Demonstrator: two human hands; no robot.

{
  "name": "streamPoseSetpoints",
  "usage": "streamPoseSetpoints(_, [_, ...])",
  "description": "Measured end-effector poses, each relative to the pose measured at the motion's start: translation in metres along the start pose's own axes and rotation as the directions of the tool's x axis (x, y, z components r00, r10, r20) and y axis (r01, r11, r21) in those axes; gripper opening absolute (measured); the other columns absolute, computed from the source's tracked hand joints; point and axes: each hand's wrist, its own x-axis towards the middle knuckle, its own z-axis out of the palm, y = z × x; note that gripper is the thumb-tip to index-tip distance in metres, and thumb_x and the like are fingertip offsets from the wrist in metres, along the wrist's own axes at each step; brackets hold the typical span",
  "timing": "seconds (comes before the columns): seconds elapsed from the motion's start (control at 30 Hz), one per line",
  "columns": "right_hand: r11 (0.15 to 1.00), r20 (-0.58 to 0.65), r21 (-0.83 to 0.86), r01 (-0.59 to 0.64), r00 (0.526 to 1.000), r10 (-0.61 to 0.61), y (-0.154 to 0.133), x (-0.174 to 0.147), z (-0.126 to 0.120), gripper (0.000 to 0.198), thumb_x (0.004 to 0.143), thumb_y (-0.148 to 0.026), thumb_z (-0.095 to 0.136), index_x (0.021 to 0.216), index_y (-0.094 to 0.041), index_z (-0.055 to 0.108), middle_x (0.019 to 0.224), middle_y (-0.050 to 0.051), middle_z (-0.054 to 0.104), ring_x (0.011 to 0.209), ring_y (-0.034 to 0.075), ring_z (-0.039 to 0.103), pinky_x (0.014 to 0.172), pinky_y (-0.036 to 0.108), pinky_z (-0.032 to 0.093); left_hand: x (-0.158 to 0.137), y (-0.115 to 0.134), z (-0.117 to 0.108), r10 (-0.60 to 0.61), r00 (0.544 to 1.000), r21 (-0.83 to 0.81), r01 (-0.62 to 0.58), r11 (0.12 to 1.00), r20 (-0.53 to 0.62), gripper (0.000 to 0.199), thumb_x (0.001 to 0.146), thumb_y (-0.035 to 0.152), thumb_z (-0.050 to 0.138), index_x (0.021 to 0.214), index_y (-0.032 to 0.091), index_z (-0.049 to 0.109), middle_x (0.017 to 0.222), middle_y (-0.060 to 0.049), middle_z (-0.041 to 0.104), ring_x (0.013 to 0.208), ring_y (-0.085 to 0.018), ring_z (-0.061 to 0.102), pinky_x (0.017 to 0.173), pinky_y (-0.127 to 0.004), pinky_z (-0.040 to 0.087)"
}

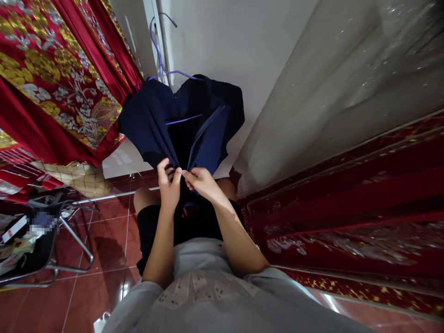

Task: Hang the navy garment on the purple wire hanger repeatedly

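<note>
A dark navy jacket (144,120) hangs on a purple hanger (160,62) in front of me, its front parted and a zip edge (208,122) showing on the right side. Both my hands are at the lower front opening, almost touching each other. My left hand (169,182) pinches the cloth edge between thumb and fingers. Close beside it, my right hand (203,181) is closed with thumb and forefinger together on the jacket's front edge. Whatever lies between the fingertips is too small to make out.
Red cloth with gold and silver embroidery (69,78) hangs at the left. A metal-framed chair (74,238) holding several items stands lower left on red floor tiles (111,240). At right are a translucent cover (312,92) and a dark red embroidered fabric (333,208).
</note>
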Motion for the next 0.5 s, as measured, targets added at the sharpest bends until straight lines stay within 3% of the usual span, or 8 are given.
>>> streamPoseSetpoints(0.07, [0.998,-0.006,0.065,0.017,1.000,-0.016,0.001,0.000,0.001,0.045,0.086,-0.053,0.066,0.061,-0.018,0.053,0.055,0.000,0.056,0.049,0.009,0.050,0.053,0.024,0.036,-0.001,-0.002,-0.003,-0.061,0.987,-0.008,0.063,0.998,0.150,0.027,0.100,0.042,0.061,0.112,0.018,0.064,0.109,-0.009,0.067,0.099,-0.022,0.066,0.091,-0.033,0.054])
streamPoseSetpoints(0.13, [0.991,0.017,0.128,0.030,0.999,-0.032,0.000,0.000,0.001,0.043,0.082,-0.055,0.069,0.065,-0.018,0.056,0.058,-0.001,0.058,0.050,0.008,0.049,0.052,0.024,0.036,-0.003,-0.001,-0.007,-0.046,0.972,-0.030,0.055,0.998,0.229,0.029,0.102,0.044,0.056,0.103,0.017,0.066,0.096,-0.007,0.068,0.093,-0.021,0.065,0.088,-0.031,0.054])
streamPoseSetpoints(0.23, [0.976,0.050,0.213,0.032,0.998,-0.043,-0.004,-0.001,-0.001,0.039,0.079,-0.054,0.071,0.072,-0.017,0.060,0.062,0.000,0.062,0.049,0.008,0.050,0.049,0.023,0.035,-0.004,0.001,-0.012,0.006,0.966,-0.076,0.014,0.997,0.259,0.030,0.102,0.044,0.057,0.105,0.016,0.069,0.093,-0.006,0.069,0.089,-0.019,0.064,0.083,-0.028,0.053])
streamPoseSetpoints(0.37, [0.952,0.047,0.306,-0.017,0.999,0.003,-0.009,0.000,-0.003,0.041,0.073,-0.054,0.077,0.077,-0.016,0.064,0.063,0.003,0.067,0.045,0.008,0.050,0.044,0.022,0.030,-0.001,-0.002,-0.014,-0.018,0.957,-0.174,0.072,0.982,0.290,0.032,0.096,0.047,0.068,0.105,0.016,0.071,0.096,-0.006,0.071,0.090,-0.019,0.066,0.083,-0.028,0.053])
streamPoseSetpoints(0.5, [0.906,0.072,0.420,-0.055,0.997,0.027,-0.010,0.005,-0.001,0.041,0.068,-0.053,0.081,0.075,-0.015,0.068,0.059,0.002,0.066,0.041,0.006,0.043,0.041,0.022,0.024,0.001,-0.002,-0.012,-0.019,0.972,-0.191,0.065,0.979,0.236,0.034,0.095,0.050,0.070,0.099,0.017,0.070,0.089,-0.005,0.070,0.085,-0.019,0.066,0.081,-0.029,0.053])
